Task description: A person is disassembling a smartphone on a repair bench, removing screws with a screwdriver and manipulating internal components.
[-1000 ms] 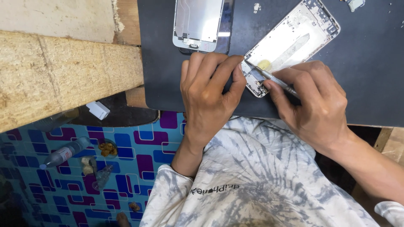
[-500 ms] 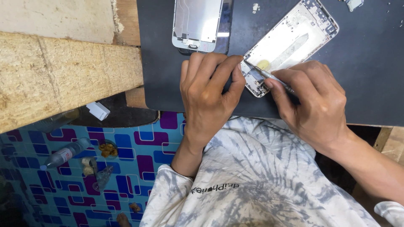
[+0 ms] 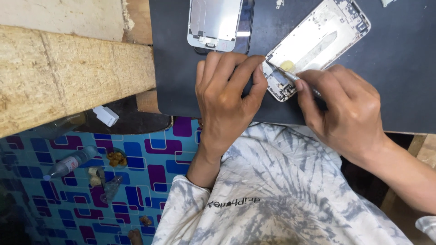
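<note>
Left hand (image 3: 225,97) lies flat, fingers spread; right hand (image 3: 347,113) curled in pinching grip.

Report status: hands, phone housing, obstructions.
Left hand steadies the opened silver phone housing. Right hand holds thin metal tool at its lower corner. Detached screen panel alongside, clear.

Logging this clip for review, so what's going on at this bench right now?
A person is working on an opened silver phone housing lying on a dark grey work mat. The left hand presses down beside the housing's lower end, steadying it. The right hand holds a thin metal tool with its tip at that same end. A detached phone screen panel lies apart on the mat, to the left of the housing.
</note>
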